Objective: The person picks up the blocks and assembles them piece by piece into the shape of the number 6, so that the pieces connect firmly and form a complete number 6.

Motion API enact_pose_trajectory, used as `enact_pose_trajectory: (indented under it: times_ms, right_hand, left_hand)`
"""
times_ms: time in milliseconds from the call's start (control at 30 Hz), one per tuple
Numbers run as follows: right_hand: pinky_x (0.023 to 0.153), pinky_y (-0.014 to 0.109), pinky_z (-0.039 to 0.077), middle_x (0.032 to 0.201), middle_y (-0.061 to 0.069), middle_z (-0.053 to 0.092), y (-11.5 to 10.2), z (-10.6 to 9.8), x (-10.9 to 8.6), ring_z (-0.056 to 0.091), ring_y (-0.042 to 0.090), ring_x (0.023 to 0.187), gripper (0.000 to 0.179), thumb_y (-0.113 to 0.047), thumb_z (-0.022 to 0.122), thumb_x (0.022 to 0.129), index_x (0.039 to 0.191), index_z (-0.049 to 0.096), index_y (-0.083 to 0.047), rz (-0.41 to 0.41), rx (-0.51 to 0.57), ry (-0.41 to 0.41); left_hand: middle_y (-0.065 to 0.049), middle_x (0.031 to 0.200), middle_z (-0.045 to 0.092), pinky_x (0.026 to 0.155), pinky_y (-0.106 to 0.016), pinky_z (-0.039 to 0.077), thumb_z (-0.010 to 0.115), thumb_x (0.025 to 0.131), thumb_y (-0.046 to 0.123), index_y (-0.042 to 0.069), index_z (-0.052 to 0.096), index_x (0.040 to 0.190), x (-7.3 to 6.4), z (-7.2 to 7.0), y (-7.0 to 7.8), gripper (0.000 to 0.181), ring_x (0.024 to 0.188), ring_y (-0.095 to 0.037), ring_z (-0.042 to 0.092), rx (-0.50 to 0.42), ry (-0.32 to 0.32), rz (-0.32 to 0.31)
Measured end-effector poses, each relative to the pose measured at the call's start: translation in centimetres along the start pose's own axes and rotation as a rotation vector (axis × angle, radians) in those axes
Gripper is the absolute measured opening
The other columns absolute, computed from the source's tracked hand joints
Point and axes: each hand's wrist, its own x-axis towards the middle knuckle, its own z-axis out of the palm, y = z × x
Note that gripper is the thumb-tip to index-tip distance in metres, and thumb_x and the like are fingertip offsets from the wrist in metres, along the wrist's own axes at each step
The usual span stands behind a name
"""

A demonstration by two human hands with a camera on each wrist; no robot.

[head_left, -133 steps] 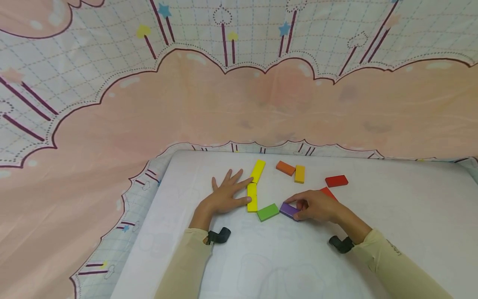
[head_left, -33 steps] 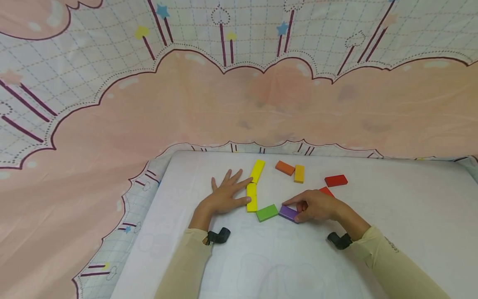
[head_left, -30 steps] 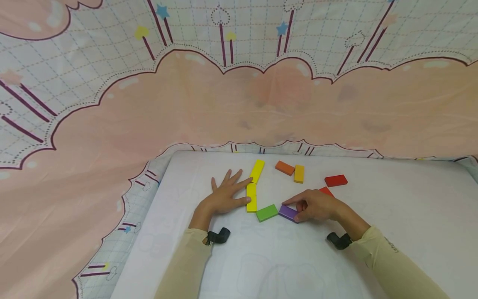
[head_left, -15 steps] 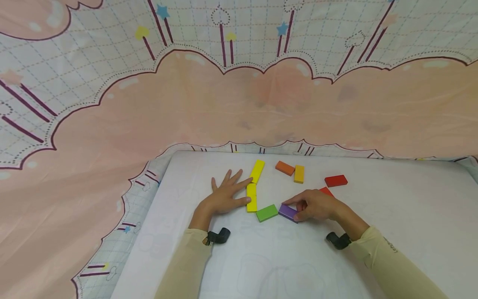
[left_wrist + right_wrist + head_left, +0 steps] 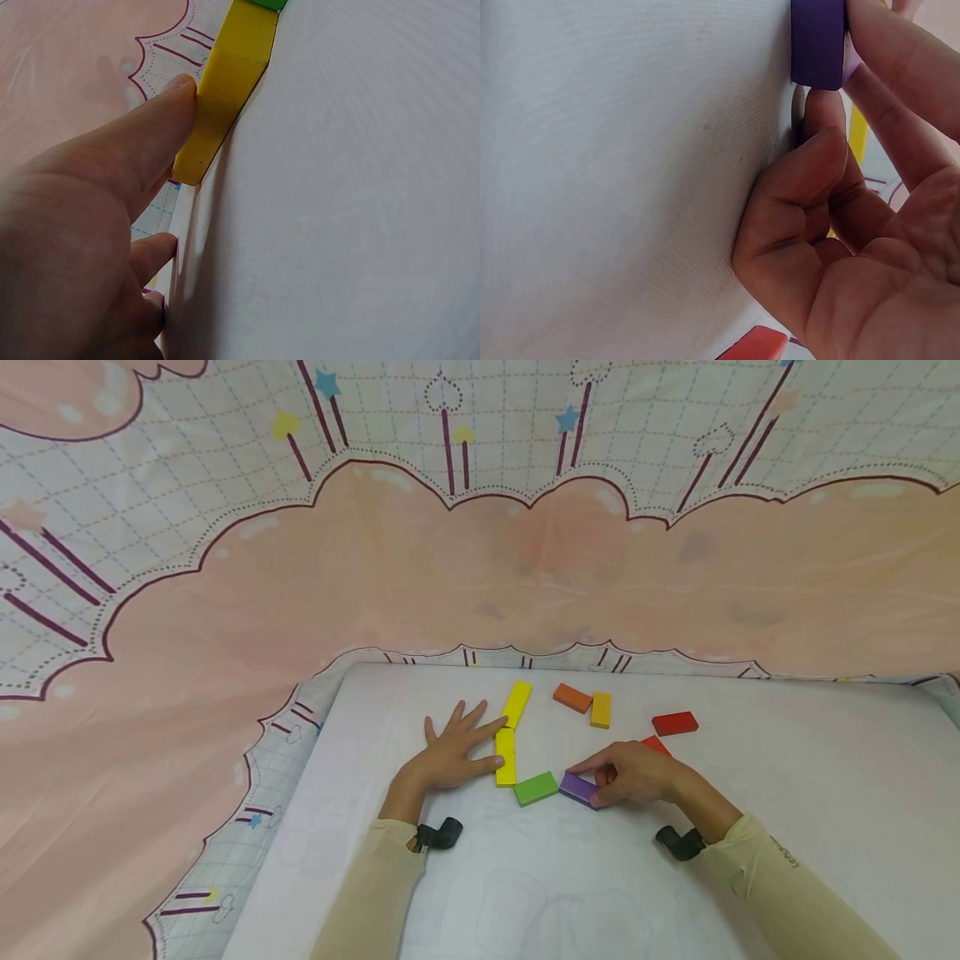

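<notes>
My left hand [image 5: 450, 758] lies spread with straight fingers beside two yellow blocks. Its index fingertip is at the joint between the far yellow block [image 5: 517, 704] and the near yellow block [image 5: 506, 768]; its thumb touches the near one, also seen in the left wrist view. A green block [image 5: 536, 789] adjoins the near yellow block's lower end and angles toward a purple block [image 5: 577, 788]. My right hand [image 5: 637, 772] pinches that purple block between thumb and index finger, other fingers curled under. In the right wrist view the purple block [image 5: 817, 45] lies flat on the white surface.
An orange block [image 5: 573, 697] touches an amber block [image 5: 601, 710] at the back. Right of them lies a red block [image 5: 676, 723]; another red block [image 5: 656, 745] is partly hidden behind my right hand. The white tabletop [image 5: 525, 893] ends at a patterned cloth [image 5: 480, 577].
My right wrist has shifted slightly left and away from me, and the purple block has moved slightly nearer. The left hand has stayed in place on the yellow blocks.
</notes>
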Motion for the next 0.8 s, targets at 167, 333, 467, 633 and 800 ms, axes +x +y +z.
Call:
enact_pose_trajectory:
  times_ms: [167,333,467,633,800]
  right_hand:
    - [0.067,0.029,0.043,0.084,-0.001,0.059,0.05,-0.02,-0.07,0.054,0.017,0.086,0.049,-0.023,0.084,0.084,0.131,0.072,-0.031,-0.01,0.001,0.001]
    - [0.067,0.028,0.043,0.085,-0.001,0.06,0.12,-0.06,-0.1,0.054,0.017,0.086,0.049,-0.023,0.084,0.085,0.131,0.071,-0.031,-0.02,0.009,-0.005]
    - [0.067,0.028,0.043,0.085,-0.001,0.06,0.15,-0.1,-0.13,0.054,0.017,0.085,0.049,-0.023,0.083,0.085,0.132,0.071,-0.03,-0.025,0.02,-0.012]
    - [0.067,0.028,0.043,0.085,-0.002,0.06,0.28,-0.14,-0.14,0.054,0.017,0.085,0.049,-0.022,0.083,0.085,0.132,0.071,-0.03,-0.03,0.023,-0.015]
    - [0.067,0.028,0.042,0.085,-0.001,0.06,0.32,-0.25,-0.24,0.054,0.017,0.085,0.05,-0.021,0.082,0.085,0.133,0.07,-0.029,-0.049,0.035,-0.028]
  left_hand:
    - [0.004,0.174,0.005,0.114,-0.075,-0.018,0.056,0.097,0.062,0.043,0.031,0.159,0.0,-0.02,-0.01,0.07,0.16,-0.031,-0.01,0.001,-0.003,-0.001]
    - [0.004,0.174,0.005,0.114,-0.075,-0.018,0.056,0.097,0.062,0.044,0.031,0.159,0.0,-0.04,-0.04,0.069,0.16,-0.031,-0.01,0.008,-0.006,-0.005]
    - [0.005,0.174,0.005,0.114,-0.075,-0.018,0.056,0.097,0.062,0.044,0.031,0.159,0.01,-0.03,-0.1,0.069,0.16,-0.031,-0.011,0.006,-0.007,-0.001]
    - [0.005,0.174,0.004,0.114,-0.075,-0.018,0.056,0.097,0.062,0.044,0.031,0.159,0.15,0.07,-0.27,0.07,0.16,-0.031,-0.01,0.004,-0.006,0.004]
    - [0.004,0.174,0.004,0.114,-0.075,-0.018,0.056,0.097,0.062,0.043,0.03,0.159,0.18,0.03,-0.24,0.07,0.16,-0.031,-0.01,0.012,-0.009,0.005]
